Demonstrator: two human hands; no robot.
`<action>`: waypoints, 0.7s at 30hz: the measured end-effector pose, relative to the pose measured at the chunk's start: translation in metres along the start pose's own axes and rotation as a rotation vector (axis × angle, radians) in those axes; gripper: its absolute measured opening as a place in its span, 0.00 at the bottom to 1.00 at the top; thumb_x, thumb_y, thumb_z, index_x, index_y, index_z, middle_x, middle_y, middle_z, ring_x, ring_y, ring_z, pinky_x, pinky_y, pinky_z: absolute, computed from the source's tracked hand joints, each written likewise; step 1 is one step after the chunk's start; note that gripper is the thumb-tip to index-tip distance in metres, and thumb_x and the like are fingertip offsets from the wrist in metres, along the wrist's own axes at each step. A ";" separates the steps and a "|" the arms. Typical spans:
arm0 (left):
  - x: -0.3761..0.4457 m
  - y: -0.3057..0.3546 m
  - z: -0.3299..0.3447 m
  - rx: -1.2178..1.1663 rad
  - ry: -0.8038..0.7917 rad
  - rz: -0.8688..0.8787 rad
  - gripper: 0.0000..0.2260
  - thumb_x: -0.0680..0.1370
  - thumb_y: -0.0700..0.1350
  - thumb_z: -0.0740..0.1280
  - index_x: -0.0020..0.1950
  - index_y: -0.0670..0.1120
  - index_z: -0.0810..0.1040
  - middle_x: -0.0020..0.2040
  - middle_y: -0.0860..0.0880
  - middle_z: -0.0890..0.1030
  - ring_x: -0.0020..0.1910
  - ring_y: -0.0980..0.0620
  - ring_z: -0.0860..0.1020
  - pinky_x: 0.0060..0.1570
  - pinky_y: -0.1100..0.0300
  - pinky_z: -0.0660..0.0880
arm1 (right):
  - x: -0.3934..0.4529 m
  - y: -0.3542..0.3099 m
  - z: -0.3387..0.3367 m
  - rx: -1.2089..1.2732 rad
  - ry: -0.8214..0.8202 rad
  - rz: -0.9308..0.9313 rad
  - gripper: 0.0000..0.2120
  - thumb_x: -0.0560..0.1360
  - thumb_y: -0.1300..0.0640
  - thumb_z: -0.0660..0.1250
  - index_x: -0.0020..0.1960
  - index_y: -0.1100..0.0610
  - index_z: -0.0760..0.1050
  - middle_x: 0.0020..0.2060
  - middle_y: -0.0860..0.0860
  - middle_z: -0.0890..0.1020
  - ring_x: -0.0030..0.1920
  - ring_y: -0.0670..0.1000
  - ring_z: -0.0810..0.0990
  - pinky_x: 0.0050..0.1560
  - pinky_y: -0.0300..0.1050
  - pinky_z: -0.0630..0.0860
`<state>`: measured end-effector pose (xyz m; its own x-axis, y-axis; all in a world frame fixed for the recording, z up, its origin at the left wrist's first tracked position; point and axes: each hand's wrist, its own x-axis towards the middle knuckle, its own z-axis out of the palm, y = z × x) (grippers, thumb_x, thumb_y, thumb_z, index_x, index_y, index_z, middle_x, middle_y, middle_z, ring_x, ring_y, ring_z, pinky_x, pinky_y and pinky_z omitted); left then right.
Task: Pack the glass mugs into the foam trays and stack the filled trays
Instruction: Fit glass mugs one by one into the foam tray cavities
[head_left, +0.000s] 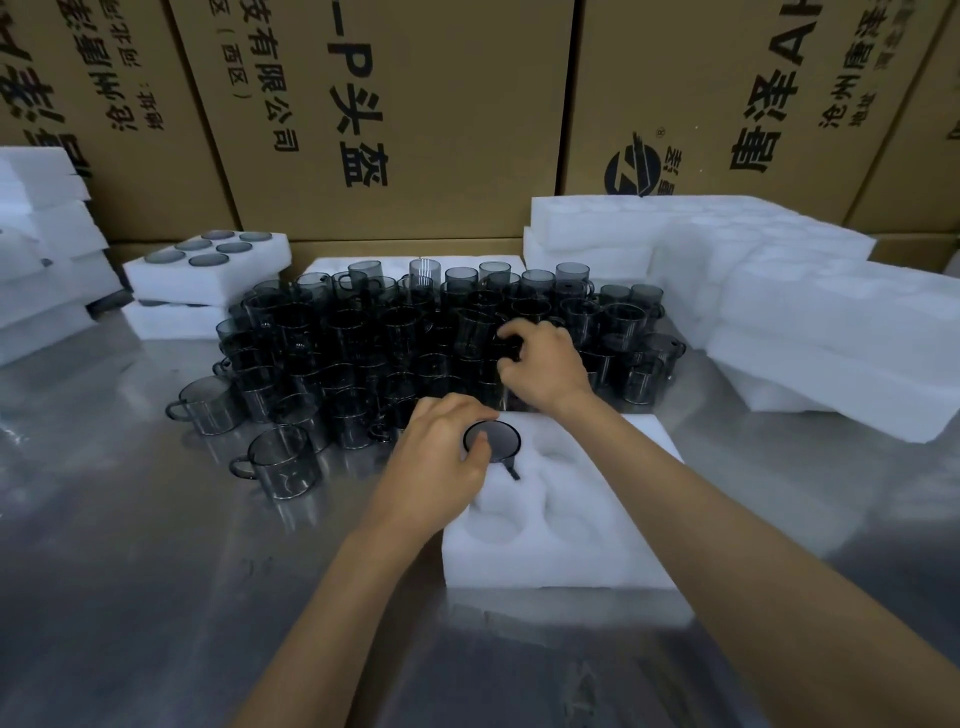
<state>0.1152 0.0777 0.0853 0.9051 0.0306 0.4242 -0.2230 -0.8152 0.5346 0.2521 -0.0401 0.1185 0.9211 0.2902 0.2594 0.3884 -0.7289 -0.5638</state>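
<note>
— Since the glass is thin and slick, we'd take each mug by its wall, not the handle?
— Yes. Our left hand (441, 457) curls over the seated mug (492, 440) at the foam tray (561, 551)'s eleven o'clock pocket; our right hand (540, 364) closes on another in the mug cluster (363, 338) at twelve.

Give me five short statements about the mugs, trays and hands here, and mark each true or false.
1. The left hand rests on a mug seated in the near foam tray. True.
2. Every pocket of that tray is filled. False: only one pocket holds a mug.
3. The right hand reaches into the cluster of loose mugs. True.
4. The filled tray at far left sits on another tray. True.
5. The boxes behind are white plastic. False: they are brown cardboard.
</note>
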 end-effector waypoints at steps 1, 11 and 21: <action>0.000 0.000 0.000 0.007 -0.002 0.006 0.14 0.80 0.41 0.62 0.64 0.50 0.78 0.59 0.60 0.76 0.59 0.63 0.64 0.54 0.78 0.60 | 0.005 -0.004 0.000 0.007 0.006 -0.023 0.23 0.76 0.57 0.65 0.71 0.48 0.71 0.58 0.57 0.76 0.66 0.58 0.68 0.60 0.53 0.74; 0.000 0.000 -0.001 -0.010 0.033 -0.014 0.16 0.80 0.40 0.61 0.66 0.50 0.77 0.62 0.57 0.77 0.61 0.59 0.69 0.56 0.74 0.62 | 0.025 -0.022 0.005 -0.105 0.032 -0.161 0.07 0.81 0.57 0.62 0.58 0.52 0.75 0.50 0.53 0.79 0.54 0.56 0.76 0.43 0.48 0.72; -0.002 0.020 -0.001 -0.241 0.281 -0.062 0.30 0.79 0.49 0.67 0.78 0.59 0.57 0.74 0.60 0.65 0.68 0.61 0.69 0.65 0.57 0.72 | -0.087 -0.001 -0.065 -0.073 0.258 -0.534 0.07 0.78 0.57 0.66 0.56 0.53 0.77 0.53 0.45 0.80 0.53 0.51 0.74 0.46 0.51 0.76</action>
<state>0.1083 0.0617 0.0954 0.7924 0.2600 0.5518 -0.2803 -0.6482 0.7079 0.1701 -0.1050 0.1471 0.5590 0.4754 0.6793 0.7851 -0.5669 -0.2494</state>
